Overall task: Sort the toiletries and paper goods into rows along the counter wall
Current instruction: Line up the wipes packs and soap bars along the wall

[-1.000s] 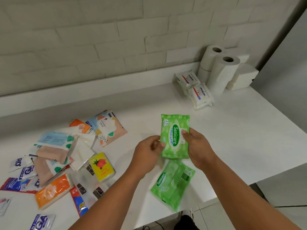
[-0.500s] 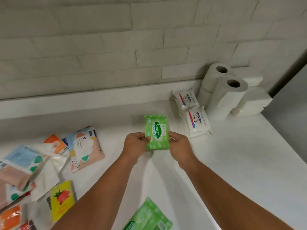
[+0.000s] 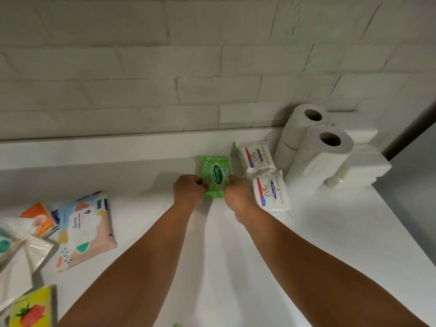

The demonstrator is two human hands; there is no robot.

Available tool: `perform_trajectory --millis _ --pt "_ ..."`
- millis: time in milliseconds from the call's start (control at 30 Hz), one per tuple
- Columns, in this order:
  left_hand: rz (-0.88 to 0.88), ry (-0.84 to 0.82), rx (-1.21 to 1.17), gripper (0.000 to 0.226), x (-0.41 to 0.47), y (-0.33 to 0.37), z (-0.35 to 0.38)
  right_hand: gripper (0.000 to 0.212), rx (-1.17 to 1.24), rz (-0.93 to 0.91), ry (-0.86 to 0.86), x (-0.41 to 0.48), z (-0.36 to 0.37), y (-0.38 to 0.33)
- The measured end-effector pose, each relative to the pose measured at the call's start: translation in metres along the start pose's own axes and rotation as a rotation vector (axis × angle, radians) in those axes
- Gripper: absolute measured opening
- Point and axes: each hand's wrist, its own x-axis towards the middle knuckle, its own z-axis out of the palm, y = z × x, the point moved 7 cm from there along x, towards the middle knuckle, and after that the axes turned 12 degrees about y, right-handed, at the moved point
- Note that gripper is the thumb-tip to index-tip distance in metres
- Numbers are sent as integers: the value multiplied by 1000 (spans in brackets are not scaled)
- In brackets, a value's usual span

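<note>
A green Sanicare wipes pack (image 3: 215, 173) lies flat on the white counter (image 3: 330, 244) near the back wall, just left of two white Dove packs (image 3: 254, 155) (image 3: 271, 192). My left hand (image 3: 188, 190) pinches its left edge and my right hand (image 3: 238, 192) pinches its right edge. Two toilet paper rolls (image 3: 306, 119) (image 3: 328, 147) stand right of the Dove packs, with stacked white napkin packs (image 3: 363, 166) behind them. A sliver of a second green pack (image 3: 177, 324) shows at the bottom edge.
Loose packs lie at the left: a pastel patterned wipes pack (image 3: 85, 230), an orange pack (image 3: 39, 217), clear wrapped tissues (image 3: 21, 253) and a yellow strawberry pack (image 3: 31, 308). A low white ledge (image 3: 94, 147) runs along the brick wall. The counter ends at the right.
Both hands carried the green Sanicare pack away from me to the back wall and lowered it onto the counter beside the Dove packs. The view moved forward with them.
</note>
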Motion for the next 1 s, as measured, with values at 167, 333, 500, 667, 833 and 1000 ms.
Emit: perform_trajectory --millis 167,333,500,667,833,1000 --pt "119 65 169 42 5 18 4 40 91 21 -4 11 -1 0" --pt "125 47 212 29 12 25 8 48 128 15 -13 18 2 -2" --pt "128 27 224 28 13 24 9 43 102 11 -39 15 2 -2" --pt "125 32 197 29 7 20 5 44 65 -18 -2 7 -4 -5" --pt "232 42 164 34 -18 25 -18 56 -44 -155 36 -24 -12 -16" --pt "311 62 -9 27 -62 24 -61 40 96 -146 69 -80 -26 -15"
